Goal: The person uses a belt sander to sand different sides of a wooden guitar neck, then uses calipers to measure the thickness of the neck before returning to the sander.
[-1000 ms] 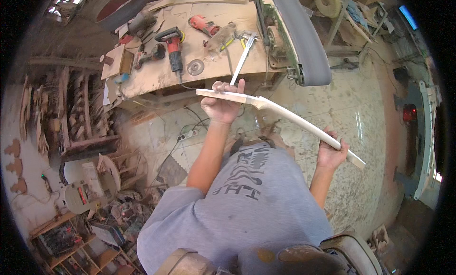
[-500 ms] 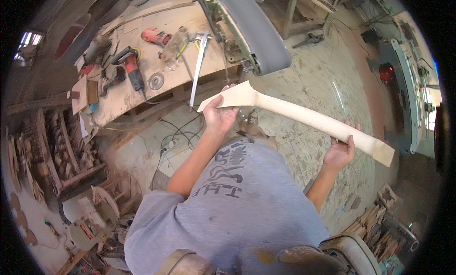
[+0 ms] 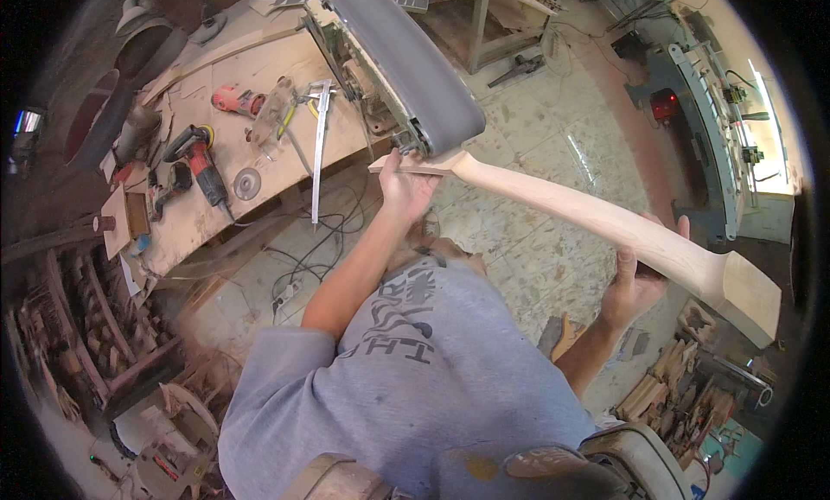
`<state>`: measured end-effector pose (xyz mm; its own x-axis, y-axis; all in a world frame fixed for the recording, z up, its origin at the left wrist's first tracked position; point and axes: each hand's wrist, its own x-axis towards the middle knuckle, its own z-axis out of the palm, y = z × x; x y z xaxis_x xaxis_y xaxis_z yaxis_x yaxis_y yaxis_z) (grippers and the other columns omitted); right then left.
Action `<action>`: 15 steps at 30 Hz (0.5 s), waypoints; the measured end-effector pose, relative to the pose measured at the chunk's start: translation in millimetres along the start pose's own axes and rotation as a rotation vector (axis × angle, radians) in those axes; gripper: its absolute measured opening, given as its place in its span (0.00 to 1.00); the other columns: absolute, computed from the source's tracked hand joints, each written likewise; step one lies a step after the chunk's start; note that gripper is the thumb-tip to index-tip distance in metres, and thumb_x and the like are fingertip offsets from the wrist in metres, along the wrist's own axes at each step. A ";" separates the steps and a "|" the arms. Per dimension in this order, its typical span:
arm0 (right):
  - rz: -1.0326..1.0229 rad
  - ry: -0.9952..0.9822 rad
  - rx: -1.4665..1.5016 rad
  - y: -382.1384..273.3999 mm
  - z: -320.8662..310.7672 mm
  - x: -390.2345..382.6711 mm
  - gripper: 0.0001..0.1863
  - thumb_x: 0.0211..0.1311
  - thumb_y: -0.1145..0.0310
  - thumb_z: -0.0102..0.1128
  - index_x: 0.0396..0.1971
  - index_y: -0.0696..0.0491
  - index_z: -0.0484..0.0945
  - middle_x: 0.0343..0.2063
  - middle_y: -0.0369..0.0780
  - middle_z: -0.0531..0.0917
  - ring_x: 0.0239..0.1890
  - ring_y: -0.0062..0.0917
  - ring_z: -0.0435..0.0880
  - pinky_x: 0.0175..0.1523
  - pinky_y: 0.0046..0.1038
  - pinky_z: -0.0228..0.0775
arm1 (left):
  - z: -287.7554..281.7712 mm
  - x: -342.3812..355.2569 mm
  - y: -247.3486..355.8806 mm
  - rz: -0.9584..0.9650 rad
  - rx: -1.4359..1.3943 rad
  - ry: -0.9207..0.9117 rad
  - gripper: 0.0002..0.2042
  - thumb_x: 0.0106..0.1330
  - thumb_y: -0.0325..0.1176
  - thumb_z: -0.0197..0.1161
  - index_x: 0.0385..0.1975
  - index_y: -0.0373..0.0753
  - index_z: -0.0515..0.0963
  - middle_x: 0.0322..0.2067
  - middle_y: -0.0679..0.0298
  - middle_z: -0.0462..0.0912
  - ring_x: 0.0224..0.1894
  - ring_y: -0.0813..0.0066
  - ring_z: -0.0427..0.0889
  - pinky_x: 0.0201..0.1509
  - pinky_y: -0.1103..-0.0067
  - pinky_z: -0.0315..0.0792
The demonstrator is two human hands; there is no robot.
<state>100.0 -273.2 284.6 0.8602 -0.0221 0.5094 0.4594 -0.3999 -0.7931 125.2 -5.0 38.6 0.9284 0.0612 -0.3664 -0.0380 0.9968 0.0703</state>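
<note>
We hold a wooden guitar neck (image 3: 553,203) above the floor (image 3: 536,124) near the belt sander (image 3: 415,68), left hand (image 3: 406,193) pinching one end, right hand (image 3: 635,288) cupping it toward the other; a wooden rack (image 3: 143,373) holds offcuts (image 3: 95,327).

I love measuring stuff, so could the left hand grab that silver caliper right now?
Probably not: the left hand is busy holding the wooden piece, though nothing seems to block the silver caliper.

Bright light strip (image 3: 768,109) far right; glare on floor (image 3: 538,146); rim dark, curved.
</note>
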 end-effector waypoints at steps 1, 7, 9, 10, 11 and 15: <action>-0.042 -0.006 -0.019 -4.6 7.2 2.8 0.40 0.58 0.73 0.62 0.66 0.61 0.48 0.50 0.50 0.73 0.52 0.33 0.74 0.60 0.35 0.64 | 5.1 3.4 -1.3 0.002 0.001 0.019 0.28 0.71 0.50 0.35 0.58 0.32 0.62 0.60 0.52 0.65 0.63 0.56 0.65 0.68 0.64 0.58; -0.209 -0.055 0.105 -12.8 55.3 33.6 0.39 0.50 0.71 0.69 0.60 0.60 0.55 0.43 0.48 0.77 0.47 0.31 0.77 0.55 0.32 0.67 | 3.9 27.7 -3.0 -0.030 -0.009 0.100 0.33 0.70 0.61 0.31 0.58 0.38 0.64 0.56 0.55 0.68 0.58 0.59 0.68 0.62 0.65 0.64; -0.314 -0.099 0.201 -12.0 73.3 52.1 0.37 0.52 0.68 0.67 0.58 0.59 0.55 0.41 0.48 0.76 0.43 0.32 0.78 0.52 0.34 0.70 | 1.4 33.2 -6.4 -0.033 0.031 0.080 0.34 0.69 0.63 0.31 0.58 0.39 0.64 0.56 0.56 0.68 0.57 0.60 0.68 0.62 0.64 0.64; -0.361 -0.124 0.253 -11.8 82.0 58.0 0.36 0.53 0.66 0.66 0.57 0.59 0.55 0.40 0.48 0.76 0.41 0.32 0.79 0.50 0.34 0.72 | 2.6 33.5 -8.1 -0.029 0.033 0.109 0.34 0.68 0.64 0.31 0.58 0.39 0.64 0.56 0.56 0.69 0.57 0.60 0.68 0.61 0.65 0.64; -0.342 -0.132 0.284 -14.8 91.5 60.2 0.34 0.53 0.65 0.64 0.55 0.59 0.56 0.38 0.47 0.75 0.38 0.32 0.79 0.48 0.36 0.74 | 4.6 34.3 -10.6 -0.025 0.033 0.139 0.35 0.68 0.64 0.30 0.58 0.40 0.64 0.55 0.57 0.69 0.56 0.60 0.69 0.61 0.65 0.65; -0.324 -0.200 0.334 -24.0 117.2 70.1 0.29 0.54 0.64 0.61 0.50 0.58 0.57 0.33 0.45 0.71 0.30 0.32 0.80 0.36 0.39 0.79 | 14.1 31.3 -13.9 -0.029 -0.051 0.166 0.26 0.71 0.51 0.35 0.58 0.39 0.64 0.56 0.58 0.69 0.57 0.60 0.70 0.61 0.65 0.69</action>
<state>175.2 -157.7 300.3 0.6719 0.2433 0.6995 0.7277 -0.0411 -0.6847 159.9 -17.6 39.2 0.8558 0.0361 -0.5161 -0.0350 0.9993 0.0118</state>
